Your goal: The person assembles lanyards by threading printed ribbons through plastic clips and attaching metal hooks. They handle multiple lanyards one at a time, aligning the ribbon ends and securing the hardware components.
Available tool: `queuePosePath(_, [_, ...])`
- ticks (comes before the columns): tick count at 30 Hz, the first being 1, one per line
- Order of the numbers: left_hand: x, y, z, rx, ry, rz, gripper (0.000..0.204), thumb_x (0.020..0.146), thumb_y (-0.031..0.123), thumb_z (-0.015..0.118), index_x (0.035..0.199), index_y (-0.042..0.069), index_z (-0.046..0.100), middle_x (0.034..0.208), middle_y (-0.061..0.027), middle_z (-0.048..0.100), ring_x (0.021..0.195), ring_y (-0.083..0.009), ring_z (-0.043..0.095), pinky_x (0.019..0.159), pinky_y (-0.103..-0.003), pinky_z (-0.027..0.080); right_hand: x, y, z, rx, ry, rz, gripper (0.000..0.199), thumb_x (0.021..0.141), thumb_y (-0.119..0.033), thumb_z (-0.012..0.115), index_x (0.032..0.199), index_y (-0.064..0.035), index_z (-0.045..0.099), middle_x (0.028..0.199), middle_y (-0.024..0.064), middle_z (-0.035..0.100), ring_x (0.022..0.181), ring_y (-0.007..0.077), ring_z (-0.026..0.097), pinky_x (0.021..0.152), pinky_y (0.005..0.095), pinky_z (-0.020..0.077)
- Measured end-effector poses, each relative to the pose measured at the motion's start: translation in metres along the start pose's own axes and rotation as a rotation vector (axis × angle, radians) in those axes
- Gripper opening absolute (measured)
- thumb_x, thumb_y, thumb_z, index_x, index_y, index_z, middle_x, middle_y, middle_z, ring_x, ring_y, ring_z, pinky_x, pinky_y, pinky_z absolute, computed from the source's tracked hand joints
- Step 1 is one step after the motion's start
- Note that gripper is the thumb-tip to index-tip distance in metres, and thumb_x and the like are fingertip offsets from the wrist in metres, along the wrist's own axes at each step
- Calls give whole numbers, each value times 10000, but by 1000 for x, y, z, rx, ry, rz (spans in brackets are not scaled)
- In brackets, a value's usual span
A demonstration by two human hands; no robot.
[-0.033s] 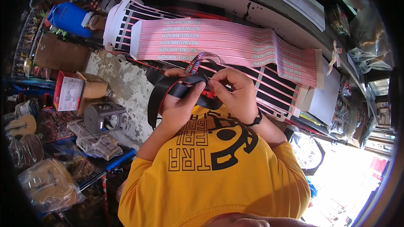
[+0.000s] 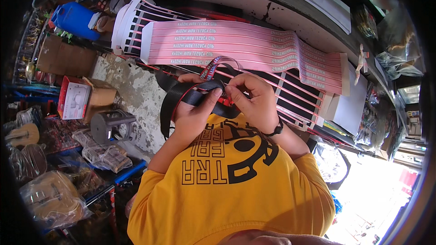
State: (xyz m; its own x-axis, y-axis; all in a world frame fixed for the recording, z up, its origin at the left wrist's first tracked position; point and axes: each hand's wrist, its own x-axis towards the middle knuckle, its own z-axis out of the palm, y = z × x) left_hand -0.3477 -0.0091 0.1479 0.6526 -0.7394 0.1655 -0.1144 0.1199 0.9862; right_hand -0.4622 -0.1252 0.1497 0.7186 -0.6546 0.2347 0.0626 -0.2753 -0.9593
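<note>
Close in front of my chest, my left hand (image 2: 191, 114) is closed round a black ribbon strap (image 2: 169, 105) with a red edge. The strap hangs in wide loops to the left of that hand. Its printed part (image 2: 211, 69), in dark, red and white, curls up beyond my fingers. My right hand (image 2: 258, 103) pinches the strap between thumb and forefinger, right beside my left thumb. A small red bit shows beneath the pinch; the fingers hide the exact spot that they grip.
Beyond my hands, pink printed strips (image 2: 227, 47) lie across black-and-white sheets (image 2: 295, 97) on a bench. A blue container (image 2: 75, 20) stands far left, with cardboard boxes (image 2: 63, 56) nearer. Bagged goods (image 2: 54, 197) fill the lower left. White sheets (image 2: 318, 0) lie on the far ledge.
The black strap's loops at the left have shifted very slightly. Both hands keep the same place and grip.
</note>
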Motion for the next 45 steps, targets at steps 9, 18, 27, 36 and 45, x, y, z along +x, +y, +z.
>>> queuePosePath(9, [6, -12, 10, -126, 87, -64, 355, 814, -60, 668, 1059, 73, 449, 931, 10, 508, 840, -52, 490, 757, -196, 416, 9, 18, -6, 7, 33, 30, 94, 893, -61, 602, 921, 28, 592, 796, 51, 590, 695, 105, 548, 634, 231, 449])
queuePosePath(18, [8, -17, 16, -220, 27, -107, 316, 835, -30, 662, 1024, 72, 430, 942, 2, 497, 848, -54, 507, 757, -188, 430, 5, 31, -15, -98, 121, -54, 90, 900, -52, 593, 933, 30, 576, 825, 61, 601, 723, 109, 574, 649, 235, 463])
queuePosePath(27, [14, -4, -4, -285, 69, -95, 374, 819, -98, 632, 1055, 92, 413, 978, -49, 566, 904, -92, 532, 817, -224, 418, 12, 40, -111, -460, 757, 3, 100, 870, -108, 658, 894, -18, 621, 740, 16, 580, 690, 54, 536, 613, 216, 438])
queuePosePath(36, [17, -2, -8, -408, -15, -292, 389, 792, -88, 615, 1107, 79, 459, 1066, -32, 492, 1002, -149, 514, 901, -309, 407, 23, 31, -291, -1430, 991, -313, 88, 867, -123, 579, 865, -42, 613, 839, 123, 617, 811, 316, 589, 738, 424, 452])
queuePosePath(45, [41, 16, -39, -665, 91, -168, 421, 791, -88, 606, 1156, 75, 473, 980, -40, 545, 937, -158, 560, 851, -324, 466, 12, 27, -295, -1784, 560, 43, 296, 876, -111, 530, 1137, -184, 648, 1251, 85, 557, 1116, 308, 531, 919, 421, 443])
